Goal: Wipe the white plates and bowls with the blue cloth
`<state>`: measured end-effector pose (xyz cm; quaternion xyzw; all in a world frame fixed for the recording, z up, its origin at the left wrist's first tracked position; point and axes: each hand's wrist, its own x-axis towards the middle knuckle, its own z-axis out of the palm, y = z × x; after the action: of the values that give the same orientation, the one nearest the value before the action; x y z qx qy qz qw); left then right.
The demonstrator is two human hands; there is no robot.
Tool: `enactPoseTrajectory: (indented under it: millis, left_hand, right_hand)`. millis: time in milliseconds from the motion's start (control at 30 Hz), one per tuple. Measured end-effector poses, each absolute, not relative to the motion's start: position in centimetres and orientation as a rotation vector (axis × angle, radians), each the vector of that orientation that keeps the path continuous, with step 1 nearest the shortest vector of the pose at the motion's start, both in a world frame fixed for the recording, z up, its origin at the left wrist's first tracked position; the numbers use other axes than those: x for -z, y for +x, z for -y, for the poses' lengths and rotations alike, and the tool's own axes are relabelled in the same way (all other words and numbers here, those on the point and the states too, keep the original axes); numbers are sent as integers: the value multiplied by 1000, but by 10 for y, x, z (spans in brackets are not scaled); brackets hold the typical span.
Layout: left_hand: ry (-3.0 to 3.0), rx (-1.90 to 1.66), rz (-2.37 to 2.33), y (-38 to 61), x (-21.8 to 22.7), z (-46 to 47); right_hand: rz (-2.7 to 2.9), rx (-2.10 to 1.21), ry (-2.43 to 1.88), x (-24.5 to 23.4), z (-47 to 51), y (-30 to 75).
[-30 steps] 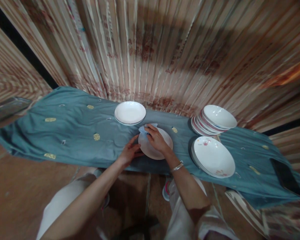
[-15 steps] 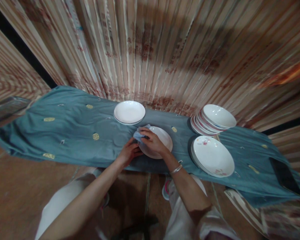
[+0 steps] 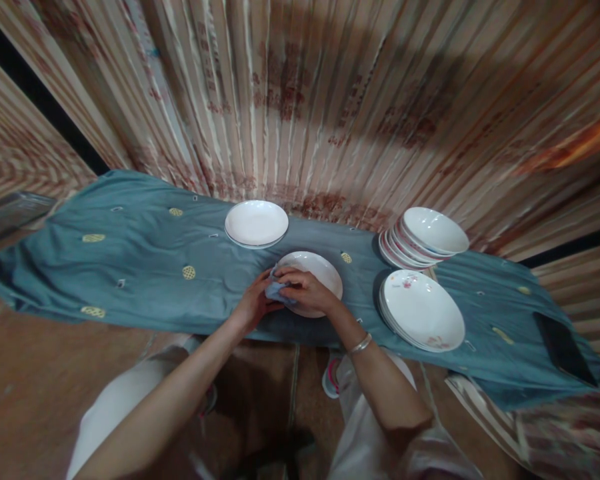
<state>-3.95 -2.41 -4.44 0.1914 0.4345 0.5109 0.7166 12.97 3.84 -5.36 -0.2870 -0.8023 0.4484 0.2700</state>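
Note:
A white plate (image 3: 325, 270) lies in front of me near the cloth-covered table's front edge. My right hand (image 3: 305, 291) is closed on a crumpled light-blue cloth (image 3: 276, 289) and presses it at the plate's left rim. My left hand (image 3: 254, 301) grips that same left side of the plate, its fingers partly hidden by the cloth and the rim. Just beyond, to the left, sits a small stack of white plates (image 3: 257, 223) with a dark rim line.
To the right stand a stack of bowls (image 3: 435, 230) and, nearer, a stack of flower-patterned plates (image 3: 424, 310). A dark phone-like slab (image 3: 564, 348) lies at the right end of the teal tablecloth (image 3: 150, 267). Pleated curtains (image 3: 300, 100) hang behind the table.
My right hand has drawn the cloth down along the plate's left rim, towards me. My left hand has shifted slightly up against the rim. The view has moved a little.

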Motion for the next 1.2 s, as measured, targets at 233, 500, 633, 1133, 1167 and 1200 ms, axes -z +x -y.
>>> enactPoseTrajectory:
  millis: [233,500,633,1133,1167,1200]
  left_hand:
    - [448,-1129,-996,-40,53,22]
    - [481,-1094,-1001,-39,46,23]
    - [512,-1085,-1005,-39,47,25]
    - [521,-1101,-988,-41,53,24]
    - [521,-1102,-985,-41,53,23]
    - [523,-1102,-981,-41,53,23]
  right_hand:
    - [2189,-1384,-716,51,-31,145]
    - [2251,-1423,-808,43,-23,159]
    - [2262,-1416,-834,41,-19,167]
    - [2315,-1225,-1036,44,-13,195]
    - [2331,-1191,-1048,43,-13,196]
    - [2345,-1154,-1064,43,-13,198]
